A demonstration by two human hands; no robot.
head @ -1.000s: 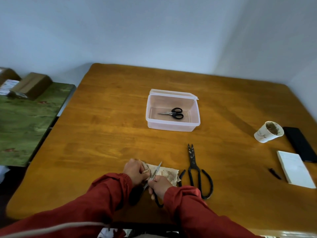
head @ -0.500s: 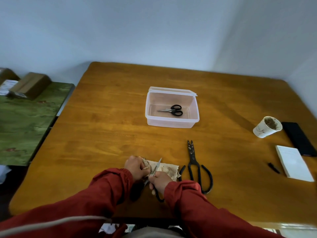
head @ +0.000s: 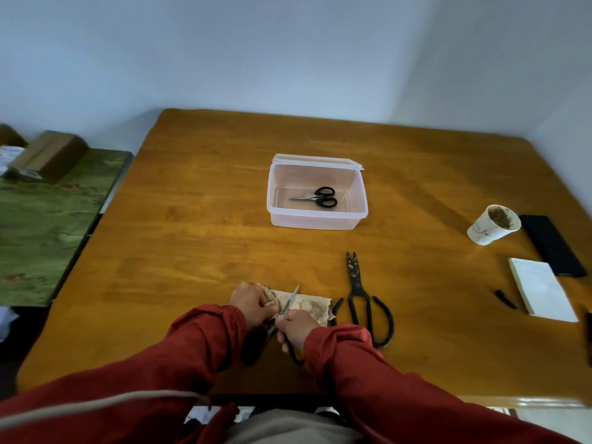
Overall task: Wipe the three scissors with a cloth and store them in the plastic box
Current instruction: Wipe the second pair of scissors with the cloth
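Step in hand: wiping the second scissors, just left of the large shears. The right hand grips the handles; the left hand pinches the cloth round the blade. The small scissors lie in the plastic box. Next move, as judged: place this pair beside them
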